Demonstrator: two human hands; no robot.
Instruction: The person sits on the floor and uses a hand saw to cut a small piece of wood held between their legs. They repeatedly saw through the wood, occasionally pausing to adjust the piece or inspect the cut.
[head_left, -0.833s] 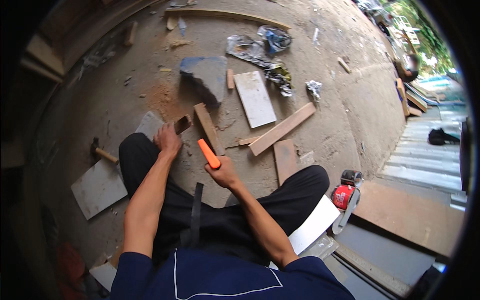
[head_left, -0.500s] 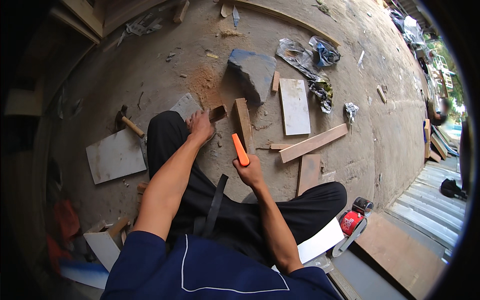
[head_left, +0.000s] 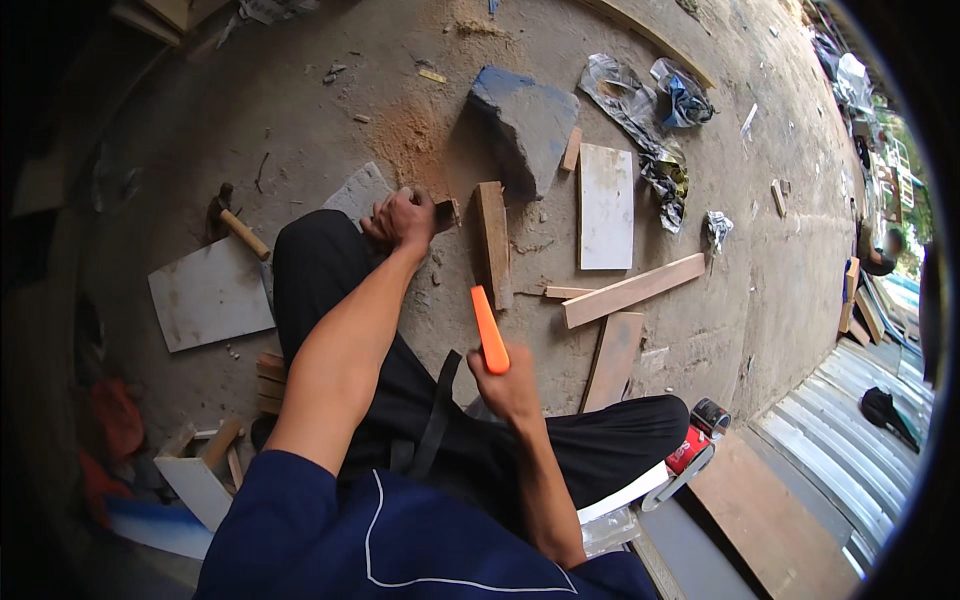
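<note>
One wooden-handled hammer (head_left: 240, 228) lies at the left, its handle over the upper edge of a stained white board (head_left: 210, 298) on the ground. Just right of it rises the bent left knee in black trousers (head_left: 322, 275), and past the knee a grey slab (head_left: 358, 190) shows beside the left hand (head_left: 402, 220). That hand's fingers are curled and close together, holding a dark wooden block (head_left: 447, 215) whose end sticks out on the hand's right; the grip's underside is hidden. Beyond the hand spreads reddish sawdust (head_left: 412, 140). Right of the block, near but apart from it, a narrow length of timber (head_left: 494, 248) lies pointing away from the person. Below its near end, the right hand (head_left: 506, 382) is closed in a fist around an orange handle (head_left: 488, 330), which slants up and leftward out of the grip. Farther off sits a rough stone block (head_left: 525, 125) with blue on its top. To the right lie a second white board (head_left: 606, 208), a pale wooden batten (head_left: 636, 290), a flat brown board (head_left: 613, 362) and crumpled plastic (head_left: 625, 100). At the far right stretches corrugated metal sheeting (head_left: 845, 410).
</note>
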